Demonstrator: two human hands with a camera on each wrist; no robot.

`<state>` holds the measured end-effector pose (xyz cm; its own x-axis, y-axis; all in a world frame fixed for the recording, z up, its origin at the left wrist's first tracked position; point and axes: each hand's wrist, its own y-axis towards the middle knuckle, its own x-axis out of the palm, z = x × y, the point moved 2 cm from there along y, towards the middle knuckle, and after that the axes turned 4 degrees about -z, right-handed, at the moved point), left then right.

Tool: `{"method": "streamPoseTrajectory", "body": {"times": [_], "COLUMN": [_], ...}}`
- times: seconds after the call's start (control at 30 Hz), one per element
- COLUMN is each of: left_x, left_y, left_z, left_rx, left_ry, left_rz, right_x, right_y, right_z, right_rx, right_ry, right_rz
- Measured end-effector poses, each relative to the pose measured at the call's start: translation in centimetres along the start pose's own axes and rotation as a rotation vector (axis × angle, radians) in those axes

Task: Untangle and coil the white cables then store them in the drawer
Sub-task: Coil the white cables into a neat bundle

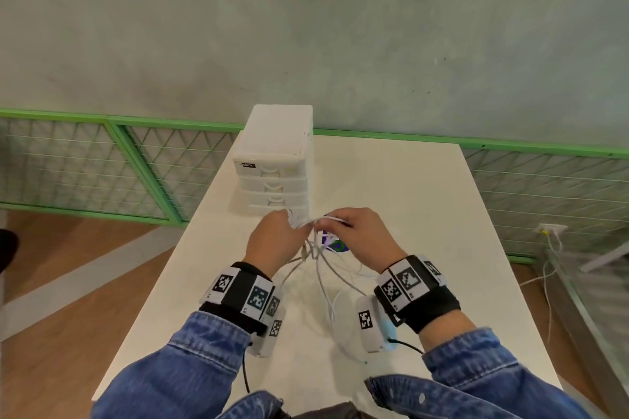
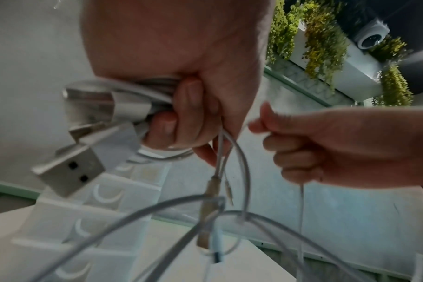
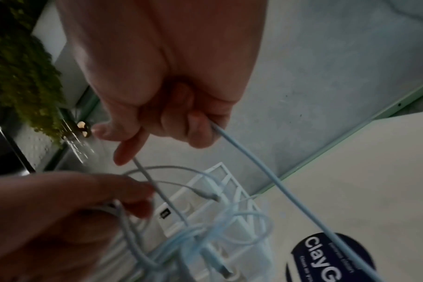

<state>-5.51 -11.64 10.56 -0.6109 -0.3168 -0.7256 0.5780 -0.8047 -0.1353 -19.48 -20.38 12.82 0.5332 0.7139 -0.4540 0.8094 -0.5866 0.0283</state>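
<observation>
From the head view, both hands are held up over the white table [image 1: 425, 201], just in front of the drawer box [image 1: 275, 160]. The left hand [image 1: 272, 241] is curled around a bunch of white cables [image 1: 323, 279]. The right hand [image 1: 360, 235] is just beside it and pinches one cable. The fingertips are hidden, so the pinch is hard to see here. The loose cables hang down between the wrists and lie on the table near the person. A dark round sticker [image 1: 335, 243] is mostly hidden behind the hands. The top drawer has a small black label, but the words are too blurry to read. All the drawers look closed.

From the left wrist view, the left hand [image 2: 181, 76] grips several cables in its fist. Three plugs [image 2: 85, 137] stick out to the left of the fingers [image 2: 167, 126]. More cables [image 2: 234, 181] hang down below the fist in a tangle, and small plugs dangle there. The right hand [image 2: 338, 145] is on the right, curled, with a thin cable hanging from it. The picture is blurry.

From the right wrist view, the right hand [image 3: 162, 85] holds one cable [image 3: 254, 167] in its curled fingers. The cable runs down to the right and is cut off at the edge. The left hand [image 3: 61, 219] is dark and blurry at the lower left. The tangle [image 3: 205, 234] hangs in front of the drawer box [image 3: 229, 190]. The sticker [image 3: 331, 255] reads "Clay", and the rest is cut off.
</observation>
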Motion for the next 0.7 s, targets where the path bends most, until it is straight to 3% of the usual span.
{"method": "streamPoseTrajectory", "body": {"times": [0.13,0.27,0.37,0.47,0.53,0.63,0.7], "left_x": [1.3,0.4,-0.3,-0.1,0.3,1.1,1.4], "left_y": [-1.1,-1.1,-0.7,-0.6,-0.6,-0.7,-0.3], "left_z": [0.6,1.1,0.7,-0.1,0.0,0.6,0.4], "left_rx": [0.009,0.119,0.100,0.001,0.018,0.031,0.009], "left_ry": [0.070,0.296,0.200,0.001,-0.093,-0.067,-0.076], "left_rz": [-0.028,0.134,0.159,0.078,-0.019,-0.114,-0.124], "right_x": [-0.2,-1.0,-1.6,-2.6,-2.5,-1.2,-1.2], "right_y": [0.0,-0.4,-0.6,-0.4,-0.2,-0.1,-0.1], "right_z": [-1.9,-1.4,-1.0,-0.9,-0.7,-0.8,-0.7], "right_rx": [-0.074,-0.084,-0.077,-0.032,-0.003,-0.039,-0.059], "right_ry": [0.153,0.185,0.261,0.317,0.289,0.249,0.245], "right_rz": [0.059,0.148,0.270,0.347,0.304,0.200,0.203]}}
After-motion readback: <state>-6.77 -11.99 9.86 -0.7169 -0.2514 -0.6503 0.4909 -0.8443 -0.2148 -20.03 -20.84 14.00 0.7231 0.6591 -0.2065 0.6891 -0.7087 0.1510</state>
